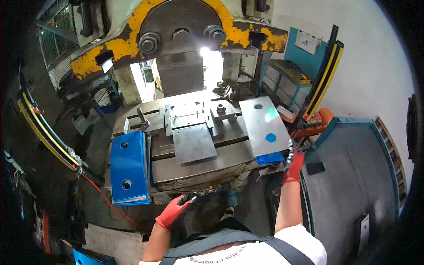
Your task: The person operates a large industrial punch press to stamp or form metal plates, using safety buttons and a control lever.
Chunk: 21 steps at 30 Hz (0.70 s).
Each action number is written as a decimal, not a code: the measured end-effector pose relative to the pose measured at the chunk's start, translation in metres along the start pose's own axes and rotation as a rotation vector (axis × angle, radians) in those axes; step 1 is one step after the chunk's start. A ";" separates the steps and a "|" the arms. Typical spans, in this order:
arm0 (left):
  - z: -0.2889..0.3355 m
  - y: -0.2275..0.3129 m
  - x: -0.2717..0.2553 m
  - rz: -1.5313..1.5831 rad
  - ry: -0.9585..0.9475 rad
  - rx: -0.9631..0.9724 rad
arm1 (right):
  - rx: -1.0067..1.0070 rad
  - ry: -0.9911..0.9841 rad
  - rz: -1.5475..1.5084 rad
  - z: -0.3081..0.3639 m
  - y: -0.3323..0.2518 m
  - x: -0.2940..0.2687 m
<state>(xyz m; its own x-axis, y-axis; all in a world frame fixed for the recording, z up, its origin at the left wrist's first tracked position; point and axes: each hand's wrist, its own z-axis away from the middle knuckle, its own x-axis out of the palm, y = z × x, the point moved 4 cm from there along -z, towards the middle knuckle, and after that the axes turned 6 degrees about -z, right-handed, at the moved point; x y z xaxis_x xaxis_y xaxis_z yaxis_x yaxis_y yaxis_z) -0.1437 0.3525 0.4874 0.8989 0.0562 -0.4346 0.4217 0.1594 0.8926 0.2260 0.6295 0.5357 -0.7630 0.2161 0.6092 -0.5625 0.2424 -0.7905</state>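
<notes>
Here, right hand (293, 165) by silver sheet (263, 123) edge, left hand (174, 212) well apart.

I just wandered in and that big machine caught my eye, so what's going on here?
A red-gloved person is at a large press. Their right hand is at the near right corner of a silver sheet to the right; whether it touches is hard to tell. The left hand is in front of the machine bed, apparently holding nothing. A stack of blue plates sits to the left.
</notes>
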 end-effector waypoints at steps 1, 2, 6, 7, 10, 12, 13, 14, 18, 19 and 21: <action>-0.003 0.009 0.000 0.012 -0.033 -0.010 | 0.062 -0.033 -0.096 0.008 0.015 -0.002; -0.004 0.015 0.001 0.017 -0.023 -0.015 | 0.140 -0.297 -0.055 0.012 0.029 -0.008; -0.020 0.042 0.003 0.315 0.041 0.163 | 0.067 -0.300 0.195 0.046 0.092 0.003; -0.021 0.046 0.001 0.408 0.118 0.198 | 0.091 -0.351 0.131 0.071 0.103 0.020; -0.026 0.040 -0.005 0.537 0.210 0.165 | 0.237 -0.458 0.127 0.131 0.117 0.055; -0.028 0.027 -0.010 0.402 0.321 0.233 | 0.567 -0.524 0.062 0.159 0.133 0.054; -0.029 0.028 -0.010 0.473 0.340 0.254 | 0.567 -0.526 0.061 0.166 0.130 0.061; -0.030 0.028 -0.012 0.473 0.342 0.255 | 0.446 -0.605 0.074 0.174 0.120 0.072; -0.023 0.046 -0.022 0.288 0.345 0.262 | 0.224 -0.843 0.262 0.177 0.091 0.091; -0.022 0.052 -0.022 0.308 0.337 0.281 | 0.227 -0.846 0.263 0.173 0.091 0.093; -0.029 0.030 -0.034 0.089 0.365 0.302 | 0.117 -0.878 0.345 0.164 0.085 0.097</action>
<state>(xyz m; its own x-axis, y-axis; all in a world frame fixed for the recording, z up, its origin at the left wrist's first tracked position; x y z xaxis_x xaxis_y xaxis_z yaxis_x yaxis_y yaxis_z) -0.1650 0.3840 0.5258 0.8551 0.4077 -0.3203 0.4094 -0.1518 0.8996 0.0520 0.5155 0.5169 -0.8328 -0.5419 0.1134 -0.2538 0.1917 -0.9481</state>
